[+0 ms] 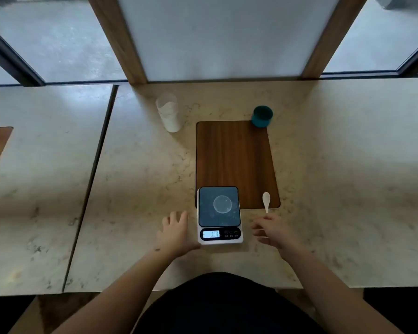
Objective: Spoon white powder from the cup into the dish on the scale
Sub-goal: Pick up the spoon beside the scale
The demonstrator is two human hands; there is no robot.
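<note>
Spoon [266, 200], right of scale [219, 214] near counter's front edge: light, stiff; pinch at handle end. My right hand [273, 231] at handle, grip unreadable, perhaps touching. Left hand [175, 231] spread flat. Cup [168, 112] near back edge.

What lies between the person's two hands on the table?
The scale, with the clear dish on its platform, lies between the left hand and the right hand; the head view shows it.
</note>
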